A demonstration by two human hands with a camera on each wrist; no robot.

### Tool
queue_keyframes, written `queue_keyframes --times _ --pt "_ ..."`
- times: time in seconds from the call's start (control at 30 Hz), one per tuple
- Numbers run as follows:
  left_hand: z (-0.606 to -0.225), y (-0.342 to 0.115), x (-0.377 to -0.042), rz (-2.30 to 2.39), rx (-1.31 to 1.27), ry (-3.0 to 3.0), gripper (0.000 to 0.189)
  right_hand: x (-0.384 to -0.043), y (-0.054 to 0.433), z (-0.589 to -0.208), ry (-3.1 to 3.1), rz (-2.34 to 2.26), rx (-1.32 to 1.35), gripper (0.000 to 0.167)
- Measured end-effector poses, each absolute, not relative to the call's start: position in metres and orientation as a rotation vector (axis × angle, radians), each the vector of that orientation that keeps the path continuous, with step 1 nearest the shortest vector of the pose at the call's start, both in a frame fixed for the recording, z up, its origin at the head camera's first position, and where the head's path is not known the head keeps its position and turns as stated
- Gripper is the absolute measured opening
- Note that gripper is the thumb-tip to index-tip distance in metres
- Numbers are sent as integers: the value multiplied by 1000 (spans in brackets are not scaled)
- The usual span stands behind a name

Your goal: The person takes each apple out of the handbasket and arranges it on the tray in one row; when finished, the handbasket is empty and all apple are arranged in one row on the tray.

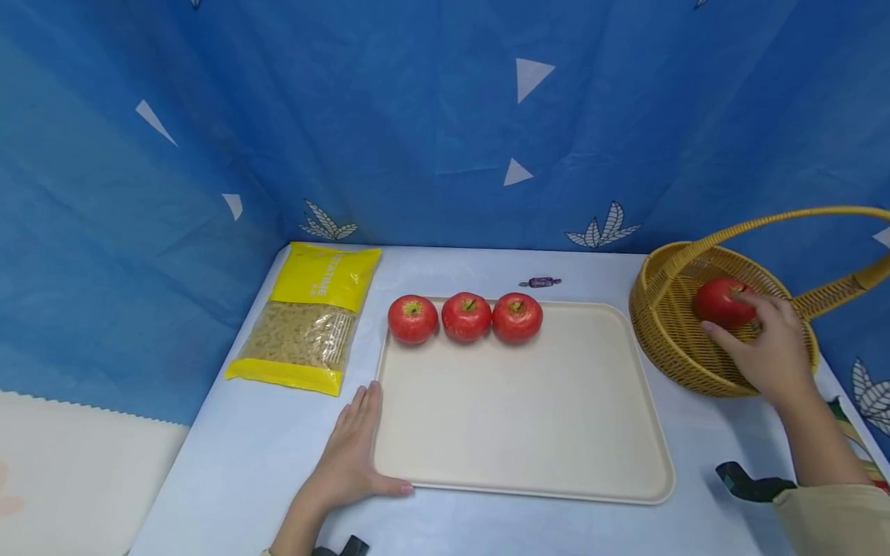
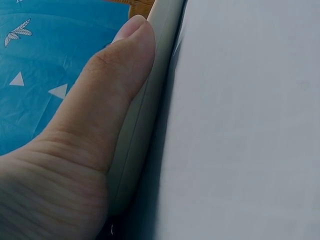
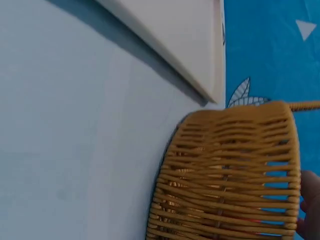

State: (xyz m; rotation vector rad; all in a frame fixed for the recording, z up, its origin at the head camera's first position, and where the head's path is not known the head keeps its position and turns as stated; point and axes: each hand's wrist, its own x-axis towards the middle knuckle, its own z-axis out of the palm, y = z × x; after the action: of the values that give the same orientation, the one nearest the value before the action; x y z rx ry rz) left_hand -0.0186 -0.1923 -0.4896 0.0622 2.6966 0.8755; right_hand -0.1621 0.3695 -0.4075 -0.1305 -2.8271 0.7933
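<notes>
My right hand (image 1: 779,351) reaches into the wicker basket (image 1: 657,340), its thumb and fingers around a red apple (image 1: 719,303). In the right wrist view the woven side of the basket (image 3: 225,170) hides most of that hand. At the near left corner of the cream tray (image 1: 528,417), my left hand (image 1: 348,459) lies with straight fingers along the side and thumb at the front edge. The left wrist view shows the thumb (image 2: 107,85) against the tray's outer wall (image 2: 132,145). Three red apples (image 1: 467,317) form a row at the tray's back left.
A yellow bag of pasta (image 1: 306,324) lies left of the tray. Behind the tray is a small purple wrapped candy (image 1: 540,283). The basket's tall handle (image 1: 772,222) arches over it at the right. A blue curtain (image 1: 417,131) hangs along the table's back edge.
</notes>
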Motion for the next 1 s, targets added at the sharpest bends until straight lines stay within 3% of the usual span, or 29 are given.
queue_keyframes --times 0.43,1.0 --pt "-487 -192 -18 902 67 2696 162 -206 395 -421 -2901 876 -412 98" --pt "-485 -192 -19 894 84 2682 162 -220 401 -431 -2965 925 -558 106"
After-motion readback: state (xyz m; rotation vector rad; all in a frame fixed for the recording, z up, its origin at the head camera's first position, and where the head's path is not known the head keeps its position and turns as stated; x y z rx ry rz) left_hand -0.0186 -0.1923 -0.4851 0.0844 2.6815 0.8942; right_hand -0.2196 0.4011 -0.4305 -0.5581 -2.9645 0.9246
